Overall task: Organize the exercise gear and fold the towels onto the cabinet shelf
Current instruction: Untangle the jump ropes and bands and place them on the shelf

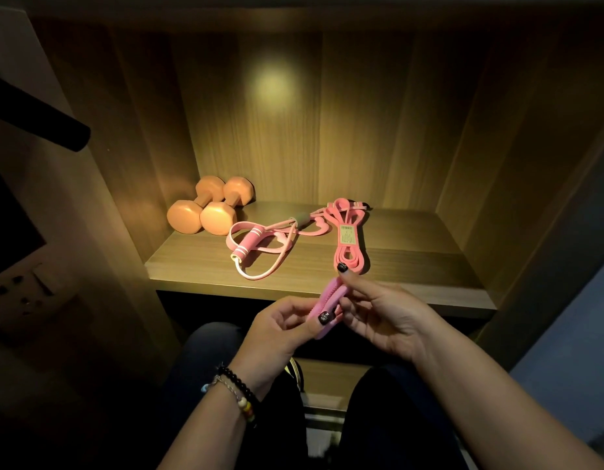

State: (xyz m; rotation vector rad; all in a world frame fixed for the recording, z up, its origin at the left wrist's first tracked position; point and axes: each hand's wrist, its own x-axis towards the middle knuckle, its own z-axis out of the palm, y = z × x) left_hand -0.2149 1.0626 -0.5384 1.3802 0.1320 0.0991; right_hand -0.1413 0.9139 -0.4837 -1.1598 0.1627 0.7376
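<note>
In front of the shelf edge, both hands hold a small folded pink band (328,296). My left hand (280,329) pinches its lower end with thumb and fingers. My right hand (382,313) pinches the upper part, index finger stretched along it. On the wooden shelf (198,266) lie two orange dumbbells (209,206) at the back left, a pink resistance tube with foam handles (256,245) in the middle, and a coiled pink band with a label (348,239) to its right. No towels are in view.
The cabinet's wooden side walls (497,147) and back panel close in the shelf. A dark rod (39,120) juts in at the upper left. My knees in dark trousers (205,354) are below the shelf, with a lower board between them.
</note>
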